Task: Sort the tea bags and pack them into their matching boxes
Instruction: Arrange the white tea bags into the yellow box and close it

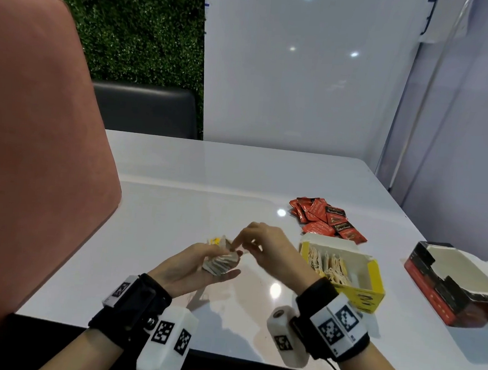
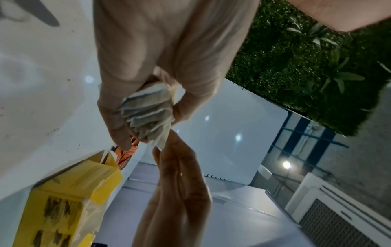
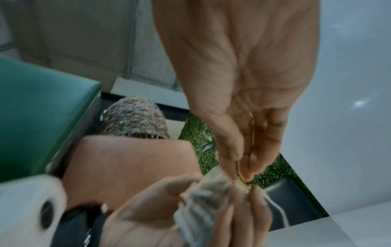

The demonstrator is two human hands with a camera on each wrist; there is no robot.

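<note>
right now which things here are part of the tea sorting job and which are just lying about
Part of the job:
- paper tea bags, gripped in the left hand, right hand pinching one
- yellow box, part filled
- red sachets, piled on the table
- red box, open

Lying about:
- pink chair
- black chair

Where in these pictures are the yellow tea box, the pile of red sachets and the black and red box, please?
yellow tea box (image 1: 373, 294), head view, on its yellow front wall
pile of red sachets (image 1: 326, 219), head view, on a middle sachet
black and red box (image 1: 433, 290), head view, on its red-striped side wall
</note>
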